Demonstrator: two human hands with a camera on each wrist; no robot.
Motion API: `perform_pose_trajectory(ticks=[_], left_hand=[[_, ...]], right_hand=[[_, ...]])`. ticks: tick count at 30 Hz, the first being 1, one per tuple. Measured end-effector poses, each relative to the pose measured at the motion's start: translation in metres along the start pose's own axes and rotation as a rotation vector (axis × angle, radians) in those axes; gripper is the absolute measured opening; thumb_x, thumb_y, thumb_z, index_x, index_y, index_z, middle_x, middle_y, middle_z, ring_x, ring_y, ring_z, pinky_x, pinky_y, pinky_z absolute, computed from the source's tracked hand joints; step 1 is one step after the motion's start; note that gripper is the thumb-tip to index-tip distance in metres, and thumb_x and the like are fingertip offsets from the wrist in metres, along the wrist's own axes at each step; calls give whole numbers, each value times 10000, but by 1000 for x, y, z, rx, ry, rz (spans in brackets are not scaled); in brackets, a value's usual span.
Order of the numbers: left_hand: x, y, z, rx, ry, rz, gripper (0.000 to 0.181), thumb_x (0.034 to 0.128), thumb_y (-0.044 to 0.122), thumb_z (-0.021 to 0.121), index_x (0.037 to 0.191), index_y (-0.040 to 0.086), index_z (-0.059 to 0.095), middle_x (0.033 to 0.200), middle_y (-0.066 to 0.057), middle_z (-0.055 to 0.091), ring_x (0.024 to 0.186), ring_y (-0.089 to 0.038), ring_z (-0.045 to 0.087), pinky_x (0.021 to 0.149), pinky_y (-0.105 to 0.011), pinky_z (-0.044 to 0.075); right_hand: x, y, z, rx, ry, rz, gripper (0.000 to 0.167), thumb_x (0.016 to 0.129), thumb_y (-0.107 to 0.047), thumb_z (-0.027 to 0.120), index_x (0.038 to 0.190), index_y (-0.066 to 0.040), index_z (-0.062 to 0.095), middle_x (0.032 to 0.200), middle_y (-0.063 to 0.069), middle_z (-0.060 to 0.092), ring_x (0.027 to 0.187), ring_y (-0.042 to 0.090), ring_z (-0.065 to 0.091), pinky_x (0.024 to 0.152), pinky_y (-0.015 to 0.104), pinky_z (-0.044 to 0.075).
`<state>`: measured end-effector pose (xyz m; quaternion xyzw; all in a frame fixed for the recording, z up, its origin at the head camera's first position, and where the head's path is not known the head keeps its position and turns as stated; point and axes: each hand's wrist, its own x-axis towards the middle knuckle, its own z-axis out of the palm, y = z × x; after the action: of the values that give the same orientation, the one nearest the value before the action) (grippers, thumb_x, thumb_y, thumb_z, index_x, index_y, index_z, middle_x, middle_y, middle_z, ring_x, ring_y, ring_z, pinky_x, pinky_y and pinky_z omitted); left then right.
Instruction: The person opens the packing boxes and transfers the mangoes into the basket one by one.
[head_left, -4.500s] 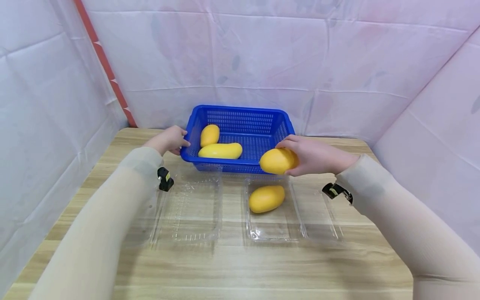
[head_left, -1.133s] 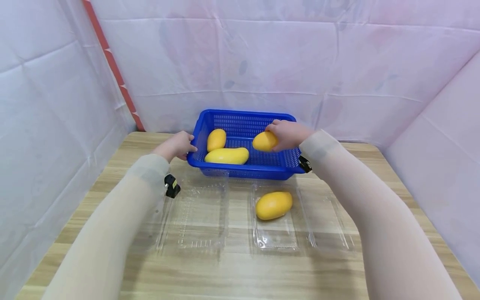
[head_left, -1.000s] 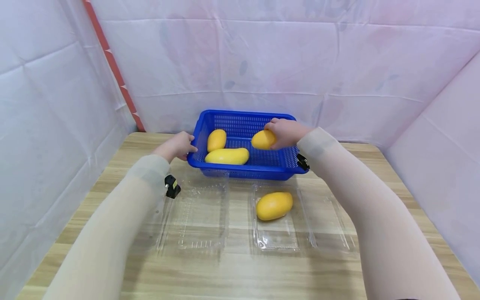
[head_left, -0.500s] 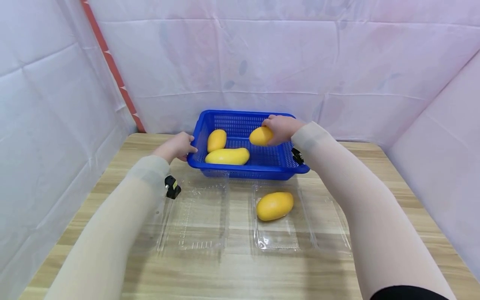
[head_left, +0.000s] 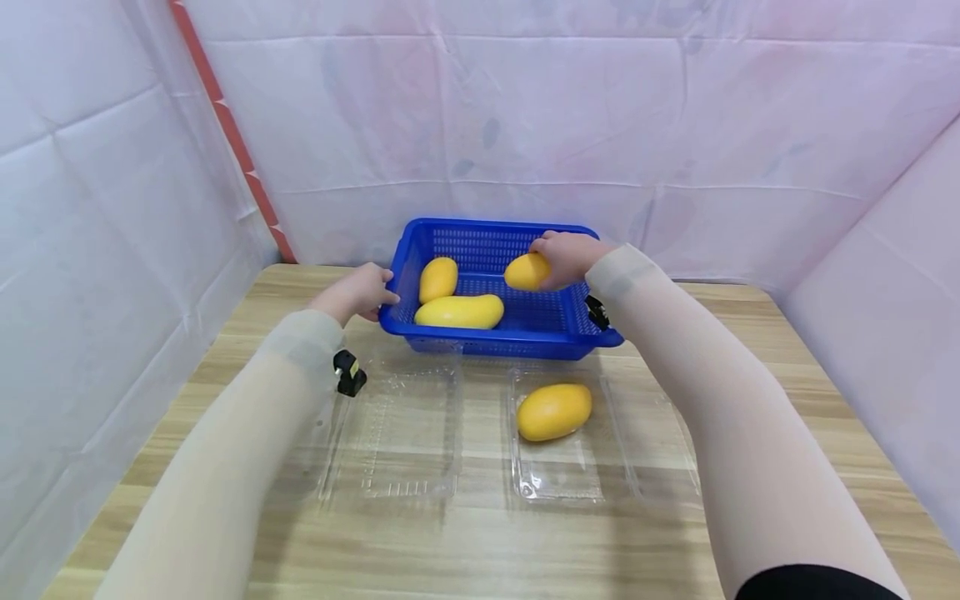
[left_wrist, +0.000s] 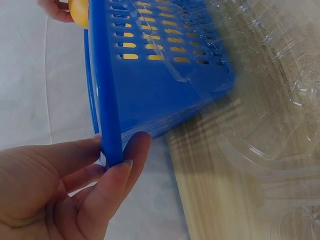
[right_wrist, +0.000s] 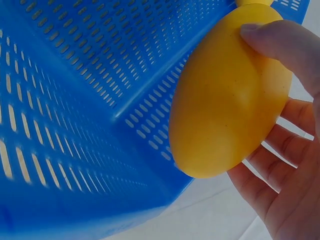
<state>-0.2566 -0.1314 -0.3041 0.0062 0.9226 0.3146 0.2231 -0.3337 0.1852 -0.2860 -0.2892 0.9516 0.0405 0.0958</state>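
A yellow-orange mango (head_left: pixel 527 272) is in my right hand (head_left: pixel 572 258), which grips it over the right half of the blue plastic basket (head_left: pixel 510 335). In the right wrist view the thumb presses the side of the mango (right_wrist: pixel 225 100) while the fingers lie around the other side. My left hand (head_left: pixel 356 292) pinches the left end of the basket's rim; the left wrist view shows thumb and fingers on either side of that rim (left_wrist: pixel 106 95). Inside the basket, on the left, lie a smaller mango (head_left: pixel 438 279) and a long yellow mango (head_left: pixel 459 312).
In front of the basket, an open clear plastic box (head_left: pixel 558 487) holds one mango (head_left: pixel 555 412). Another open clear box (head_left: pixel 405 458) stands left of it. Both rest on a wooden table (head_left: pixel 465 558). White cloth walls (head_left: pixel 525 108) rise behind and at the sides.
Since the earliest frame, my right hand has carried the mango from the basket's front right edge back over its inside. The last half second shows almost no movement. My left hand stays on the rim.
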Motion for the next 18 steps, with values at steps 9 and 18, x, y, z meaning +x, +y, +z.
perform_pose_trajectory(ticks=[9, 18], left_hand=[[-2, 1, 0, 5, 2, 7, 597, 971, 86, 483, 1456, -52, 163, 1464, -255, 259, 1017, -361, 589, 756, -362, 545], [-1, -3, 0, -6, 6, 25, 596, 968, 79, 483, 1453, -56, 164, 1444, -267, 291, 962, -350, 609, 728, -351, 552]], right_hand=[[1, 1, 4, 19, -4, 4, 619, 773, -305, 715, 1288, -25, 516, 1167, 131, 545, 984, 275, 513, 910, 437, 442], [17, 7, 11, 53, -3, -49, 508, 804, -254, 666, 1239, -15, 552, 1112, 128, 577, 932, 251, 512, 857, 414, 453]])
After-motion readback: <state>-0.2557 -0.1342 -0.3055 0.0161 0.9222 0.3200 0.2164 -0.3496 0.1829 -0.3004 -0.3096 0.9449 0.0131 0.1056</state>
